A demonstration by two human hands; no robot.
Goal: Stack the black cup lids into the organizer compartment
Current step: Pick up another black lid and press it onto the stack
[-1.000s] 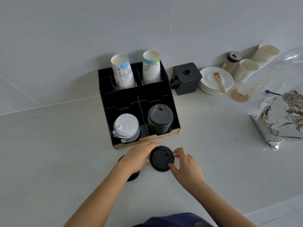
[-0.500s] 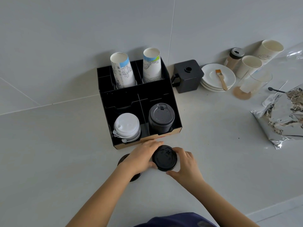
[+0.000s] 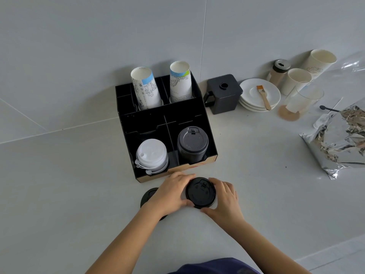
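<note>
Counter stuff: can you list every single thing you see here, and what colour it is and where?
organizer: 1, black, centre by the wall
paper cup stacks: 2, white printed, rear compartments
white lids: 1 stack, front-left compartment
black lids: 1 stack, front-right compartment
black lid: 1, between both hands
second black lid: 1, under left wrist, on counter
square pot: 1, black, right of organizer
saucers: 1 stack, white
brush: 1, wooden, on saucers
shaker: 1, brown
loose cups: 2, white, far right
clear glass: 1
foil bag: 1, silver
left hand
right hand
</note>
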